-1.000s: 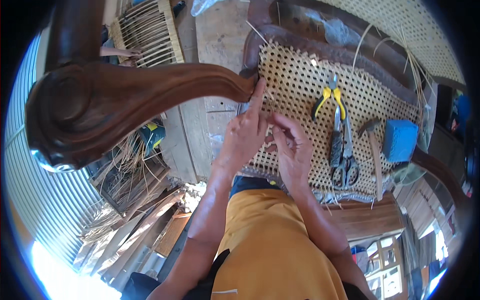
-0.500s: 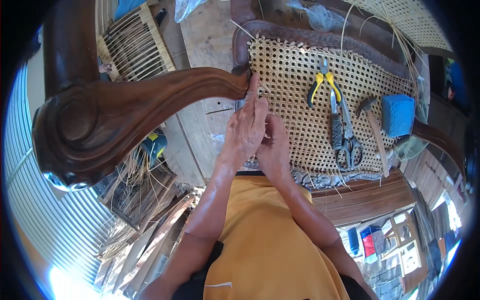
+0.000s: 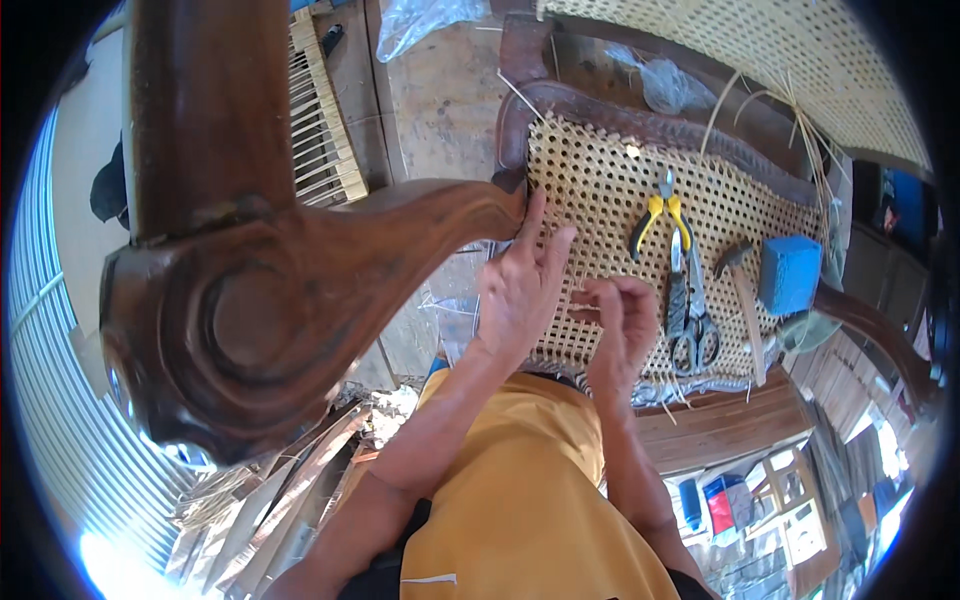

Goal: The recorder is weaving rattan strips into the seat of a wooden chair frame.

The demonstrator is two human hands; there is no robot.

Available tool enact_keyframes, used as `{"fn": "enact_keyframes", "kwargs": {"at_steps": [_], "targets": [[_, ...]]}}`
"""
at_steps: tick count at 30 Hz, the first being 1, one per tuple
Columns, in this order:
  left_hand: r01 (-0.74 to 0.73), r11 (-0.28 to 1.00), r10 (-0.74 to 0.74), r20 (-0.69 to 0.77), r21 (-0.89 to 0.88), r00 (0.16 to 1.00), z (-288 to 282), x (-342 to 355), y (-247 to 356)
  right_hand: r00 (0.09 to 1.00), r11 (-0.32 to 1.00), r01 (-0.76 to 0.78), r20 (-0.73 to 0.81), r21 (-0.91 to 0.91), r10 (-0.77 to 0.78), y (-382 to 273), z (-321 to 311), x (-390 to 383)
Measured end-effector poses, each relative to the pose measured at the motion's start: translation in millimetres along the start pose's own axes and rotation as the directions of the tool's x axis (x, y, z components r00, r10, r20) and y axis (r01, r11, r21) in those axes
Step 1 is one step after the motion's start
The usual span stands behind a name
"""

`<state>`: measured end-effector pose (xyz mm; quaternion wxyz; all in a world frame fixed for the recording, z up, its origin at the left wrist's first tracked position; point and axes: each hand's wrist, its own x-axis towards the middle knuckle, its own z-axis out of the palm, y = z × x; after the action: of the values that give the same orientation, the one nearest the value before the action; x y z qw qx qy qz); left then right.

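A woven cane seat (image 3: 590, 190) in a dark carved wood frame lies in front of me. My left hand (image 3: 518, 295) is open at the seat's left edge. Its index finger stretches up beside the end of a curved wooden armrest (image 3: 390, 235). My right hand (image 3: 627, 325) is above the weave, a little to the right. Its thumb and fingertips close together, and whatever is between them is too small to make out. On the weave to the right lie pliers (image 3: 676, 212) with yellow and black handles, a black-wrapped knife (image 3: 677, 298), scissors (image 3: 694, 345) and a hammer (image 3: 746, 312).
A blue block (image 3: 790, 274) sits at the seat's right side. Loose cane strands (image 3: 806, 150) hang at the upper right, near a second cane panel (image 3: 760, 60). The big wooden scroll (image 3: 240, 320) fills the left. Clear plastic (image 3: 420, 25) lies at the far side.
My right hand has come away from my left and moved right over the weave. My left hand stays near the armrest end. The whole view has shifted, and the armrest appears larger.
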<state>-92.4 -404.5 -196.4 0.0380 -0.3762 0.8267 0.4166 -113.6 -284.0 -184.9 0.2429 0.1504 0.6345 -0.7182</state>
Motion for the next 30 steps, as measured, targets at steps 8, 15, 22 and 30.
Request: {"fn": "enact_keyframes", "kwargs": {"at_steps": [8, 15, 22, 30], "targets": [[0.011, 0.985, -0.073, -0.349, -0.174, 0.934, 27.0, -3.6, 8.8, 0.954, 0.881, 0.175, 0.296, -0.44, -0.042, -59.0, -25.8, 57.1], [-0.016, 0.991, -0.063, -0.554, -0.136, 0.83, 48.1, -7.3, 6.8, 0.797, 0.766, 0.46, 0.589, -0.449, -0.134, -72.3, -5.9, 99.0], [0.024, 1.0, -0.019, -0.573, 0.001, 0.819, 51.3, -7.8, 8.8, 0.653, 0.744, 0.581, 0.735, -0.33, -0.184, -51.3, 27.8, 118.1], [0.036, 0.998, -0.055, -0.53, -0.046, 0.846, 49.3, -8.7, 11.6, 0.689, 0.737, 0.562, 0.706, -0.377, -0.164, -42.8, 40.2, 122.9]]}}
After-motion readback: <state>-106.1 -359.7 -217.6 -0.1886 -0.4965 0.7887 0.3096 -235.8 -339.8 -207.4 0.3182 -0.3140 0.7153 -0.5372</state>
